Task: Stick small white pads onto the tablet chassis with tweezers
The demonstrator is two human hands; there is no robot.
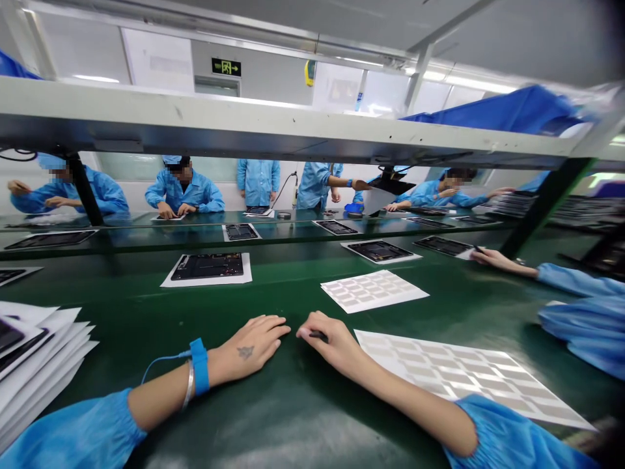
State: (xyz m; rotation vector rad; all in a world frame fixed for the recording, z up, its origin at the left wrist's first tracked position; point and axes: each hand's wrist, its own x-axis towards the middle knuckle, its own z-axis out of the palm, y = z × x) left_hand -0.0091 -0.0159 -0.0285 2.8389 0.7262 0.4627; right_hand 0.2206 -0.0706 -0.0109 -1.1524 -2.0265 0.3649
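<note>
My left hand lies palm down on the green work surface, fingers stretched out and nothing in them. A blue wrist strap with a thin cord is around that wrist. Just to the right, my right hand is closed around a slim black tool; only a short end of it shows, so its kind is unclear. Under and beside my right forearm lies a large sheet of pale grey stickers. A smaller sticker sheet sits beyond my right hand.
White papers with dark device panels lie along the bench and the strip beyond. A stack of such sheets stands at left. A co-worker's hand reaches in from the right. A metal shelf crosses overhead; several people work opposite.
</note>
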